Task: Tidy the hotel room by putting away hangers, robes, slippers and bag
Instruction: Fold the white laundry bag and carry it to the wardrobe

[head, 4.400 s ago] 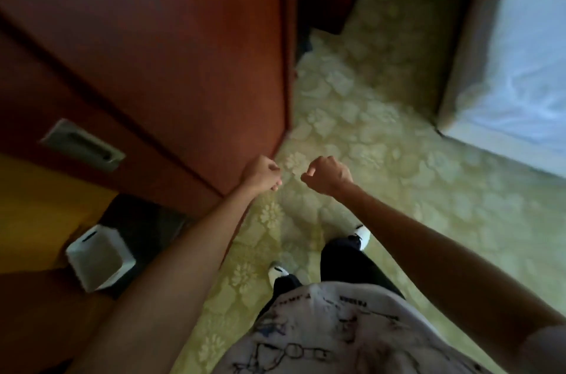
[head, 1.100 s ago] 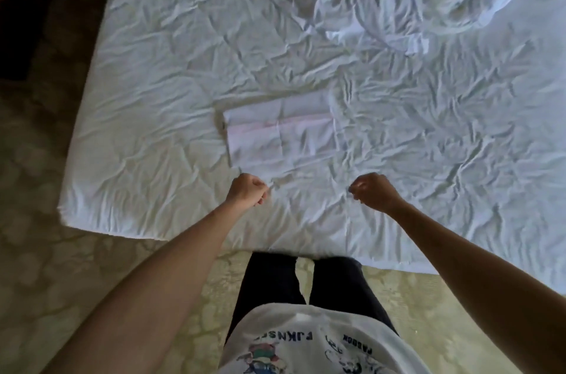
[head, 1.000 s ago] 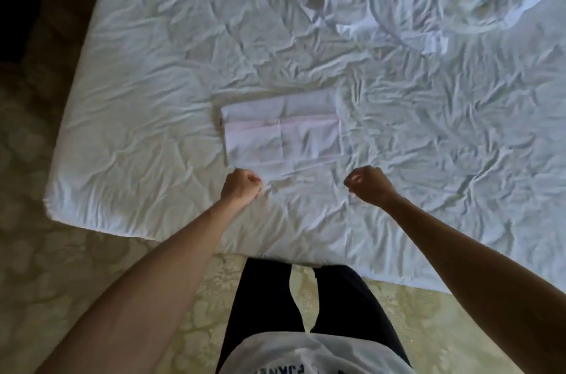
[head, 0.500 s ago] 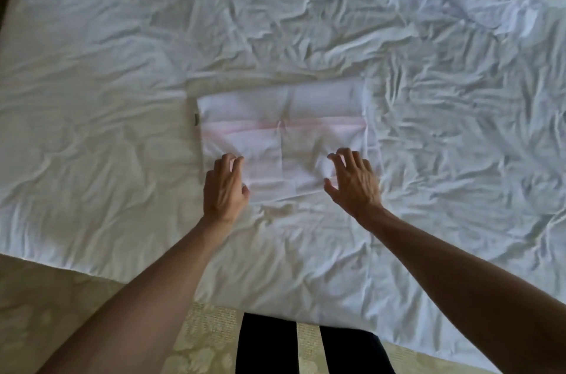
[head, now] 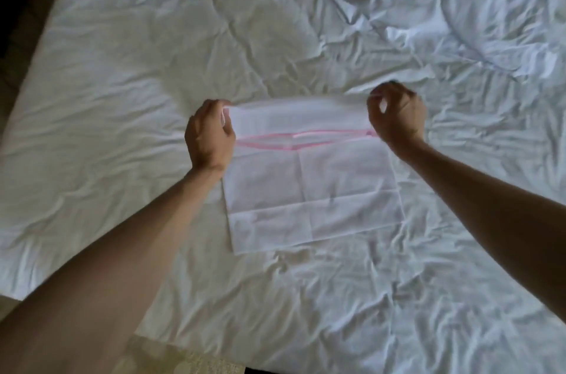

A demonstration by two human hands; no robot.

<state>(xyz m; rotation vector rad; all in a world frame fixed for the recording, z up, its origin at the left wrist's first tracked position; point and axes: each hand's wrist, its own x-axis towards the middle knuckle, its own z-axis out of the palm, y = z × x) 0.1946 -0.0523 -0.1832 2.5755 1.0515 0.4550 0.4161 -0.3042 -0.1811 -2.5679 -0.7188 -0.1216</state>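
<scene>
Rumpled white bedsheet (head: 128,116) fills nearly the whole frame, with a bunched duvet (head: 459,15) at upper right. At centre hangs a flat white bag (head: 309,189) with a pink drawstring, unfolded. Left hand (head: 209,136) and right hand (head: 396,114) each pinch a top corner, holding it spread above the sheet.

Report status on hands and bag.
Left hand and right hand pinch top corners of the flat white pink-striped bag. Held over the rumpled white bed sheet. Nothing obstructing.
</scene>
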